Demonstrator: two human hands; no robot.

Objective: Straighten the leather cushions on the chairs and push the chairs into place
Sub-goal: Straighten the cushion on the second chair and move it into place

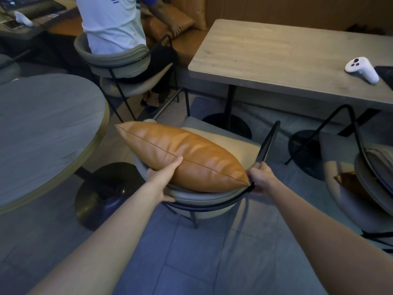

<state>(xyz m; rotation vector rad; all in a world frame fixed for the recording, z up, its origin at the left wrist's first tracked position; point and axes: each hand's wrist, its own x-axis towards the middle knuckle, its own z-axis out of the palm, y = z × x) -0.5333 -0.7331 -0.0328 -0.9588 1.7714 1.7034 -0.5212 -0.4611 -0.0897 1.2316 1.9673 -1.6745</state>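
Now smooth tan leather cushion (187, 158), curved chair (204, 199), left hand (163, 179)

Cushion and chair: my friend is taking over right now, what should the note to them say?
Left hand: gripping the tan leather cushion and the chair back.
Right hand: gripping the chair's black frame beside the cushion's corner.
Cushion lies tilted across the backrest, not yet straightened.
Chair stands clear of the rectangular table; still to push in.
Second chair on the right, holding another cushion, also looks not yet pushed in.
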